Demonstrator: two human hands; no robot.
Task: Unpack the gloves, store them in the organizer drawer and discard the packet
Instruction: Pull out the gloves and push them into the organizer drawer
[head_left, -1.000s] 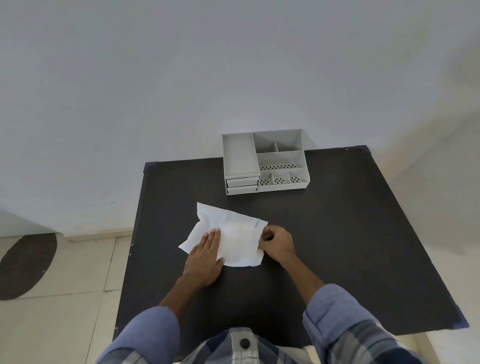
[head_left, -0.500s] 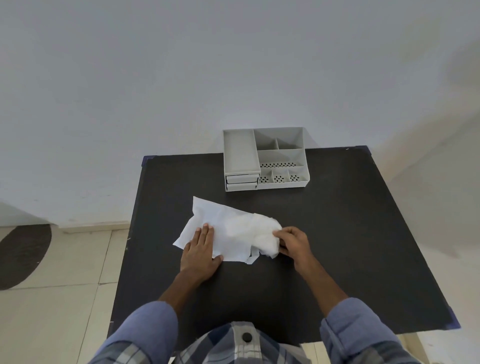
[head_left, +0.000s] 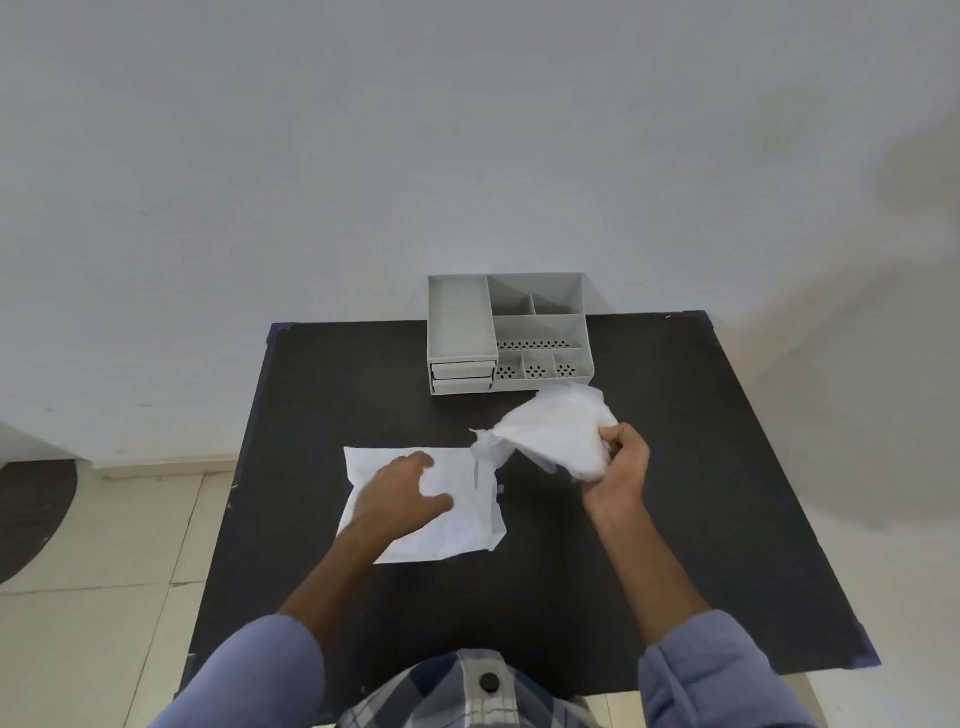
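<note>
A flat white packet (head_left: 457, 514) lies on the black table (head_left: 701, 493), near its middle. My left hand (head_left: 402, 491) rests on the packet with fingers spread, pressing it down. My right hand (head_left: 621, 465) is raised to the right of the packet and grips a crumpled bundle of thin translucent white gloves (head_left: 556, 434), fully out of the packet. A grey plastic organizer (head_left: 506, 332) stands at the table's far edge; its two small drawers (head_left: 461, 376) at the front left are closed.
The organizer's top has open compartments, some with perforated floors. A white wall rises right behind the table. Tiled floor (head_left: 104, 545) lies to the left, with a dark round mat (head_left: 31, 509) at the far left edge.
My right hand has drawn the gloves out of the packet's right end and lifted them up and to the right. My left hand stayed on the packet, which has flattened.
</note>
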